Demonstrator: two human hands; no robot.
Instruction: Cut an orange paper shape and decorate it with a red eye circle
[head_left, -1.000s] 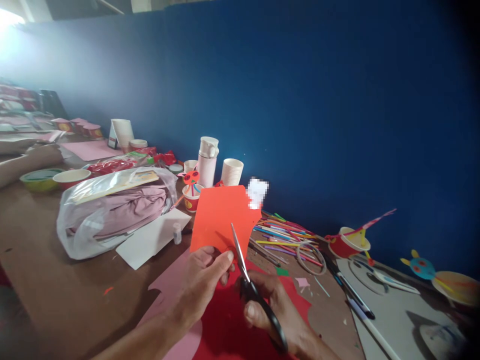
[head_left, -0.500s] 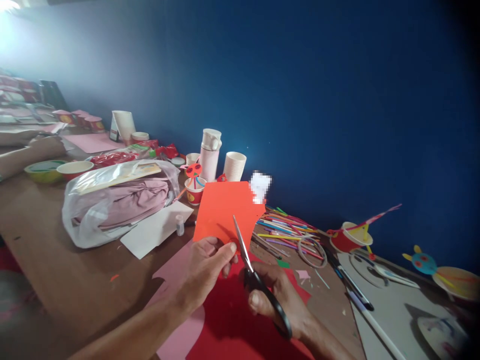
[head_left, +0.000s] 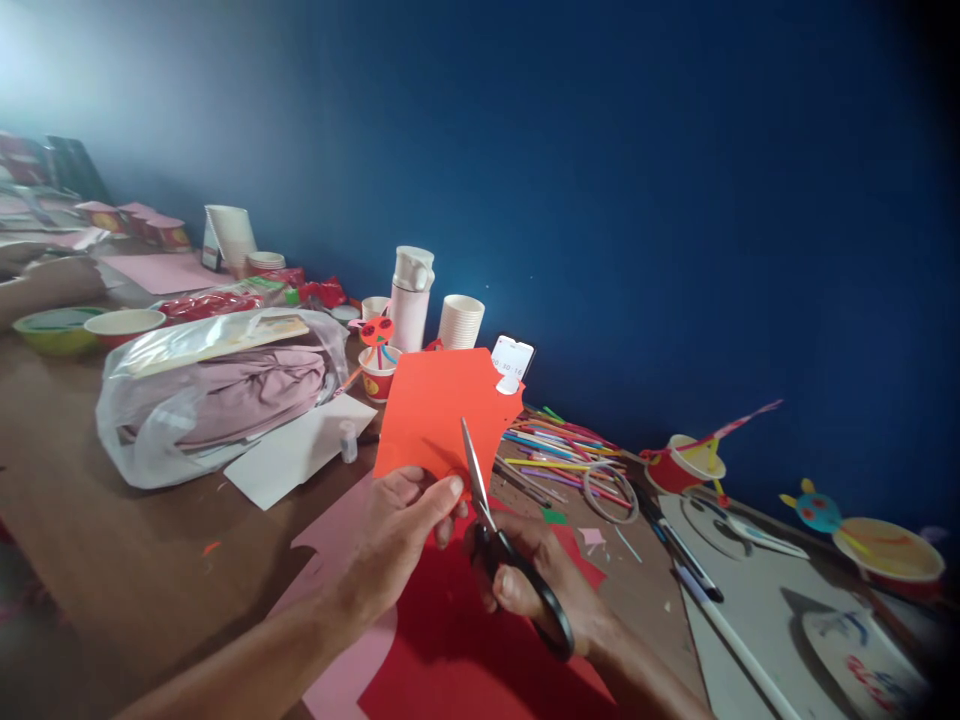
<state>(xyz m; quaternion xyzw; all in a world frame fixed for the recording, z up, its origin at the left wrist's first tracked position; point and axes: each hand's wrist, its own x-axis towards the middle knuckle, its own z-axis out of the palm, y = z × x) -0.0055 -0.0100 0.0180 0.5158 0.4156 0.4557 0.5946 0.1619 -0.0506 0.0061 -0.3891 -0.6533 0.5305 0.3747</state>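
My left hand (head_left: 409, 530) pinches the lower edge of an orange sheet of paper (head_left: 431, 410) between thumb and fingers, holding it up off the table. The sheet's right side has a ragged, cut-out edge. Black-handled scissors (head_left: 474, 470) sit in my right hand (head_left: 536, 570), blades pointing up and away along the paper by my left thumb. Whether the blades bite into the paper is hard to tell. Beneath both hands lie a red sheet (head_left: 480, 640) and a pink sheet (head_left: 352, 640) with curved cut edges.
Left stands a clear plastic bag (head_left: 217, 400) with pink cloth, beside white paper (head_left: 296, 455) and a glue stick (head_left: 348, 440). Behind are a thermos (head_left: 412, 300), stacked paper cups (head_left: 460, 322) and a phone (head_left: 513, 358). Coloured pipe cleaners (head_left: 562, 450) lie right. Another person's hand (head_left: 64, 280) shows far left.
The whole view has shifted slightly, so the table things appear a little further left and higher. My hands keep the same hold on the paper and scissors.
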